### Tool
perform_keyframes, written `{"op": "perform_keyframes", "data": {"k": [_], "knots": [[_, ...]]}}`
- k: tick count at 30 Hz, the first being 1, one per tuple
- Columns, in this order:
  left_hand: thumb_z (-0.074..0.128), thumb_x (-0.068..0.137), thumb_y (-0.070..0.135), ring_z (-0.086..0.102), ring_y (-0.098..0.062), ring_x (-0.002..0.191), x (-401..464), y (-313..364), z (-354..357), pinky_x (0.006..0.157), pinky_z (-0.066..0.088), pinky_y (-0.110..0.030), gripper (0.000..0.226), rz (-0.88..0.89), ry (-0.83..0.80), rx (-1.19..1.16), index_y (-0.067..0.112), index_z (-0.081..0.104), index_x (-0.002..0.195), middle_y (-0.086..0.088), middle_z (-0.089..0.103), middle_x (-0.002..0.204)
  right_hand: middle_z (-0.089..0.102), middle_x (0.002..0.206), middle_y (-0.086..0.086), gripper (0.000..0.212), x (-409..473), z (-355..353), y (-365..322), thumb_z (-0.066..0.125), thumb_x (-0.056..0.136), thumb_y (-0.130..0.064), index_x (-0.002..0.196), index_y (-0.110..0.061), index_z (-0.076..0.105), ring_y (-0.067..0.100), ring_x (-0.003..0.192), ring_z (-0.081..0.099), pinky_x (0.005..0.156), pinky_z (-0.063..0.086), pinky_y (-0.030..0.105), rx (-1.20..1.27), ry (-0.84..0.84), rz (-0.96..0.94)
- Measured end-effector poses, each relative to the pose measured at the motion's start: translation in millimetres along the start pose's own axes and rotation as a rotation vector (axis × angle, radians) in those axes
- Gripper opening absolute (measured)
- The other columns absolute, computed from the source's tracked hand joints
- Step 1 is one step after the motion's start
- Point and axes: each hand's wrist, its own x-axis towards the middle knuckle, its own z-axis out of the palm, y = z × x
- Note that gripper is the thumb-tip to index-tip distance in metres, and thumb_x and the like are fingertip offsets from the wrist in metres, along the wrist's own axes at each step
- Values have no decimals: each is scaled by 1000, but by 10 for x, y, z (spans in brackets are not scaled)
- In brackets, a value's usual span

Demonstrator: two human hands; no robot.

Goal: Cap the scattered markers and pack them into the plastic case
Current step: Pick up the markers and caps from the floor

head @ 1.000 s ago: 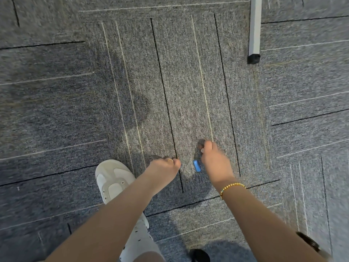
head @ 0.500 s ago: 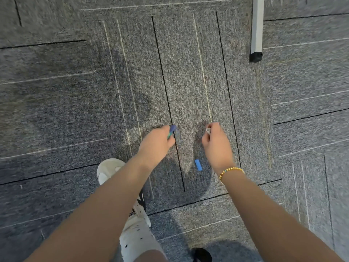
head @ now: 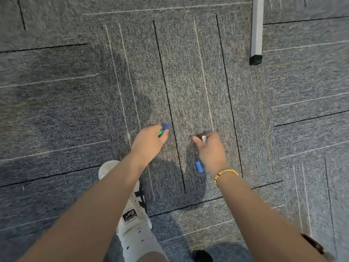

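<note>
Blue cap (head: 199, 166) on carpet (head: 56, 110); table leg (head: 256, 29) beyond.

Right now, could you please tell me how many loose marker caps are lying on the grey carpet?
1: a small blue plastic cap beside the right hand. Others may be hidden.

markers (head: 163, 129) mostly hidden inside hands (head: 149, 141), table leg (head: 256, 27) cropped

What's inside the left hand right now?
The left hand grips something green and blue poking out past the fingers, likely marker pieces. Whatever else is in the fist is covered, so I can't tell whether it's caps or whole markers.
</note>
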Motion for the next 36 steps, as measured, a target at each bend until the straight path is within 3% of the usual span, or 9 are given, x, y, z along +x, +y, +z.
{"op": "perform_keyframes", "data": {"k": [8, 15, 17, 22, 24, 27, 30, 33, 36], "knots": [[38, 99, 35, 46, -14, 49, -73, -104, -8, 47, 38, -28, 31, -30, -36, 3, 11, 56, 91, -7, 66, 78, 56, 80, 1, 24, -54, -48, 39, 48, 96, -19, 116, -8, 41, 13, 65, 58, 58, 53, 28, -246, -30, -66], [37, 99, 35, 46, -16, 52, -52, -73, -77, 46, 36, -27, 34, -35, -30, 25, 8, 55, 90, -11, 66, 82, 55, 81, 2, 27, -325, -28, 298, 51, 95, -17, 115, -16, 33, 17, 72, 62, 67, 57, 28, -517, -315, -12], [37, 99, 35, 47, -17, 53, -58, -71, -77, 46, 36, -28, 34, -35, -32, 24, 7, 56, 92, -11, 66, 82, 54, 79, 0, 29, -364, 65, 321, 51, 95, -14, 118, -14, 34, 19, 74, 61, 70, 56, 28, -653, -286, -45], [37, 99, 33, 49, -18, 57, -132, -76, -128, 50, 40, -30, 31, -39, -40, 23, 8, 55, 98, -10, 65, 83, 56, 80, 4, 49, -409, 214, 318, 45, 91, 5, 136, -6, 27, 19, 67, 53, 59, 45, 22, -926, -153, -134], [37, 100, 32, 49, -18, 57, -194, -88, -196, 50, 38, -28, 30, -43, -42, 16, 9, 55, 98, -10, 64, 82, 53, 76, 3, 51, -435, 236, 279, 45, 91, 6, 136, -7, 27, 19, 67, 56, 61, 51, 24, -927, -159, -133], [34, 101, 33, 44, -13, 51, -314, -113, -367, 46, 33, -25, 30, -55, -54, 26, 10, 52, 95, -4, 56, 73, 55, 75, 1, 36, -455, 224, 46, 47, 94, -4, 127, -11, 35, 20, 69, 60, 63, 56, 32, -766, -146, -132], [32, 101, 35, 41, -12, 47, -485, -119, -637, 44, 29, -24, 33, -59, -11, 17, 11, 48, 87, -1, 50, 65, 55, 76, 3, 25, -530, 175, -415, 46, 96, -13, 119, -8, 36, 23, 72, 58, 58, 48, 33, -653, -155, -230], [30, 100, 40, 39, -18, 50, -735, -87, -1008, 45, 26, -29, 39, -87, 93, 16, 12, 42, 74, -1, 42, 58, 54, 80, 4, 24, -730, 121, -946, 47, 96, -18, 116, -8, 37, 30, 80, 60, 64, 46, 37, -550, -129, -355], [33, 100, 41, 41, -14, 51, -1063, -12, -1470, 45, 27, -27, 35, -145, 200, 5, 14, 42, 79, 2, 44, 60, 56, 90, 10, 27, -1060, 66, -1457, 46, 97, -20, 118, -5, 37, 30, 86, 58, 66, 39, 34, -502, -142, -460]]}}
